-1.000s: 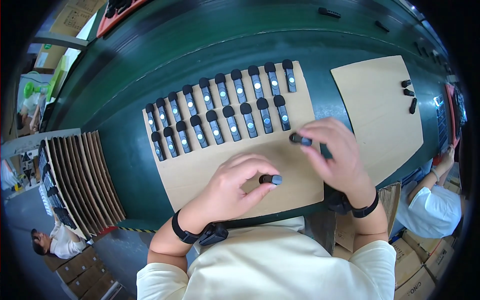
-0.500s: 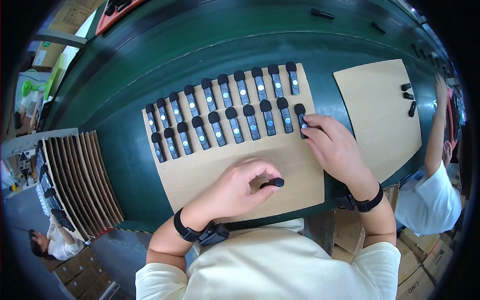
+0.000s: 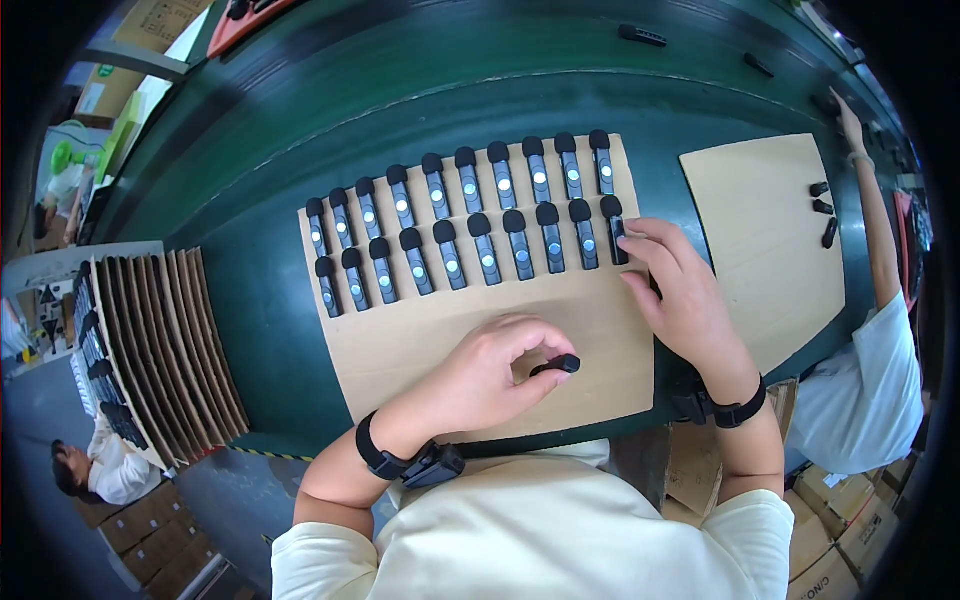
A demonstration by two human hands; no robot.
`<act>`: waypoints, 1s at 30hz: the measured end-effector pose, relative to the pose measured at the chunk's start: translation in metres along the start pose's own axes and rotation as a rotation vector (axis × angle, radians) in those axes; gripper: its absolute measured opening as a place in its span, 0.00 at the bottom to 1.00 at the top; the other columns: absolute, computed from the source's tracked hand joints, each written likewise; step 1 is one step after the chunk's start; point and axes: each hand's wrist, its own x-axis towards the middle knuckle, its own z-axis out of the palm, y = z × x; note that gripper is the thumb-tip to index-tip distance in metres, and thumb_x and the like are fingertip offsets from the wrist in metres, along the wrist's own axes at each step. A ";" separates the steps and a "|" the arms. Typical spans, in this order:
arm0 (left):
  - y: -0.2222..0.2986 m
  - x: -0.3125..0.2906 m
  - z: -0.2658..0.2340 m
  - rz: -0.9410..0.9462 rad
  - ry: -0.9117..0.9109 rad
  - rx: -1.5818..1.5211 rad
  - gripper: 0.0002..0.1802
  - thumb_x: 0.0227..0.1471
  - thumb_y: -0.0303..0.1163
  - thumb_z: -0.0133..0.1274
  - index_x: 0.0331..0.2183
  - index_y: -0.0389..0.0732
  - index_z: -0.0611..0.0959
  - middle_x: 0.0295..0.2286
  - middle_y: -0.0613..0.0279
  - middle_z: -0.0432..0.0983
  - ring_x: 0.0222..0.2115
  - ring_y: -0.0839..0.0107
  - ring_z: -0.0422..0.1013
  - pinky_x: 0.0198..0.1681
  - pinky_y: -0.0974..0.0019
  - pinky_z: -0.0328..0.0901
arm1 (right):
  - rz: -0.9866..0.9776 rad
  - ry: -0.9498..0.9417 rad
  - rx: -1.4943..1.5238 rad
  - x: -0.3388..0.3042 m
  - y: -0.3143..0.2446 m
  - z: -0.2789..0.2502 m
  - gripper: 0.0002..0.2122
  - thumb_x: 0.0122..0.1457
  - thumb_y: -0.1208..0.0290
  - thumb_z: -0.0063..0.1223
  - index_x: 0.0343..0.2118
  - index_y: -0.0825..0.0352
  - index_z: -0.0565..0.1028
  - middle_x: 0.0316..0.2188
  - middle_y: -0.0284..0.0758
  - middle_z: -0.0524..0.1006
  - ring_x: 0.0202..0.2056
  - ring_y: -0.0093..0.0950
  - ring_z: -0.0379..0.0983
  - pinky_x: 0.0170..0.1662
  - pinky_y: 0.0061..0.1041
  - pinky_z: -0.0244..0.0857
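Two rows of small black clip-on microphones (image 3: 504, 184) with foam tops and pale round spots lie on a cardboard sheet (image 3: 420, 340). At the right end of the nearer row lies one more microphone (image 3: 617, 232), in line with its neighbours. My right hand (image 3: 680, 285) is beside it, fingertips at its right side, thumb and fingers apart and not closed round it. Over the bare near part of the sheet, my left hand (image 3: 500, 365) pinches another black microphone (image 3: 568, 364) between thumb and fingers; most of that one is hidden by the hand.
A second cardboard sheet (image 3: 750, 220) to the right carries a few black pieces along its far edge. Stacked cardboard sheets (image 3: 170, 350) stand at the left. Loose black pieces lie on the green bench (image 3: 480, 95). A co-worker's arm (image 3: 875, 210) reaches across at the right.
My right hand has loosened from the microphone at the row's right end, which now lies in line with the row. My left hand keeps its pinch. The co-worker's arm has stretched farther away.
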 end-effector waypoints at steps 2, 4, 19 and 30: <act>0.002 -0.003 -0.002 -0.002 0.026 -0.013 0.13 0.47 0.18 0.59 0.38 0.37 0.81 0.34 0.60 0.78 0.35 0.69 0.74 0.43 0.68 0.68 | 0.032 -0.002 0.046 -0.001 0.001 0.001 0.17 0.49 0.84 0.58 0.44 0.68 0.72 0.47 0.42 0.72 0.44 0.41 0.73 0.44 0.31 0.70; 0.006 -0.007 -0.007 0.043 0.053 0.025 0.14 0.46 0.17 0.59 0.39 0.37 0.81 0.34 0.59 0.78 0.36 0.67 0.74 0.43 0.67 0.68 | 0.031 -0.006 0.040 -0.002 0.000 0.000 0.17 0.49 0.85 0.58 0.44 0.68 0.72 0.48 0.42 0.72 0.45 0.41 0.72 0.45 0.31 0.70; 0.003 -0.125 -0.072 0.220 0.611 0.858 0.13 0.40 0.16 0.59 0.32 0.37 0.78 0.36 0.56 0.80 0.35 0.57 0.77 0.40 0.60 0.70 | -0.160 0.024 0.106 -0.009 -0.058 0.009 0.18 0.48 0.86 0.59 0.43 0.68 0.72 0.48 0.44 0.72 0.39 0.37 0.75 0.42 0.31 0.70; -0.037 -0.153 -0.081 0.283 0.501 1.174 0.12 0.39 0.21 0.62 0.29 0.40 0.77 0.38 0.57 0.77 0.37 0.58 0.75 0.39 0.57 0.71 | -0.160 -0.136 0.096 -0.029 -0.079 0.042 0.17 0.47 0.86 0.58 0.41 0.67 0.72 0.47 0.43 0.73 0.40 0.37 0.74 0.41 0.31 0.70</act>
